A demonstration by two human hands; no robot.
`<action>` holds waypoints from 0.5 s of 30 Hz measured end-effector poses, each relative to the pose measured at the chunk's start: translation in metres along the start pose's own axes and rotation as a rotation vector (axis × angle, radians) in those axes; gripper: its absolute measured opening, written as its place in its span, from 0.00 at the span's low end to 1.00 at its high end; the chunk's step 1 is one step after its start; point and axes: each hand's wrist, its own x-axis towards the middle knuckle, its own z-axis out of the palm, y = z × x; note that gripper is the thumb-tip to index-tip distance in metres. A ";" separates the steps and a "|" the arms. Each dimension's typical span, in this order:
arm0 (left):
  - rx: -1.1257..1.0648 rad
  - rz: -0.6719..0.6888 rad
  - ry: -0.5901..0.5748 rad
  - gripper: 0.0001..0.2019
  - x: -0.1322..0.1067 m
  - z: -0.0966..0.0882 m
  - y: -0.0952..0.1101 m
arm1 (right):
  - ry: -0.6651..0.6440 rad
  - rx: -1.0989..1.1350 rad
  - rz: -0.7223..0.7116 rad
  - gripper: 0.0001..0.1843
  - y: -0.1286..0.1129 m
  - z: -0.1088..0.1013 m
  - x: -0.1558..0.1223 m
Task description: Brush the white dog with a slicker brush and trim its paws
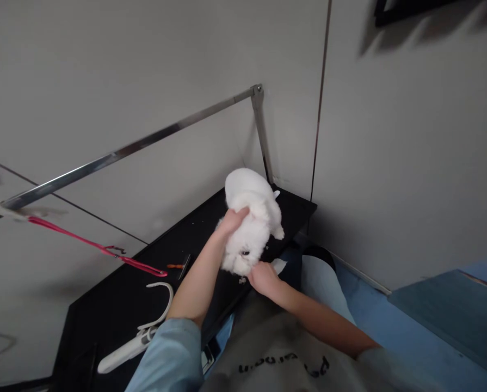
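Note:
A fluffy white dog (247,242) is on the black grooming table (145,299), its head turned towards me and one dark eye showing. My left hand (233,220) grips the fur at the side of its head, thumb on top and the fingers mostly hidden in the coat. Closed beside the muzzle, my right hand (263,277) touches the face. From behind that hand sticks out a white piece that looks like a tissue (279,265). Small tufts of loose fur (242,280) lie below the muzzle.
A metal grooming bar (145,144) spans above the table, with a red loop strap (96,245) hanging from it. On the table lie an orange-handled comb (182,267) and a white device with a curved hook (129,348). Grey walls (186,54) stand behind.

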 end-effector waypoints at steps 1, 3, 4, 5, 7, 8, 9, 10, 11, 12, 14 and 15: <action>0.007 -0.006 -0.006 0.13 -0.006 -0.002 -0.005 | -0.003 0.047 0.022 0.12 0.011 -0.004 -0.004; 0.044 0.049 0.005 0.17 -0.019 -0.003 -0.016 | 0.010 0.153 0.084 0.12 0.035 -0.022 -0.011; 0.046 0.095 0.021 0.18 -0.025 -0.002 -0.022 | 0.036 0.182 0.129 0.12 0.046 -0.037 -0.013; 0.041 0.127 0.024 0.18 -0.030 0.000 -0.027 | 0.132 0.169 0.192 0.12 0.054 -0.054 -0.014; 0.005 0.150 0.013 0.19 -0.038 0.004 -0.036 | 0.427 0.118 0.210 0.14 0.056 -0.089 -0.010; -0.022 0.146 0.012 0.19 -0.041 0.007 -0.040 | 0.486 0.112 0.131 0.16 0.052 -0.104 -0.006; -0.057 0.132 0.019 0.19 -0.044 0.009 -0.044 | 0.455 0.098 0.040 0.17 0.044 -0.116 0.001; -0.101 0.105 0.032 0.19 -0.046 0.011 -0.048 | 0.389 0.076 -0.028 0.18 0.036 -0.123 0.007; -0.156 0.061 0.046 0.18 -0.047 0.012 -0.052 | 0.305 0.054 -0.077 0.21 0.028 -0.127 0.014; -0.216 -0.002 0.056 0.17 -0.048 0.013 -0.056 | 0.215 0.036 -0.110 0.23 0.022 -0.127 0.020; -0.324 -0.159 0.008 0.15 -0.050 0.011 -0.064 | 0.091 0.028 -0.128 0.24 0.019 -0.123 0.028; -0.346 -0.218 -0.030 0.14 -0.051 0.007 -0.067 | 0.061 0.045 -0.129 0.23 0.022 -0.120 0.030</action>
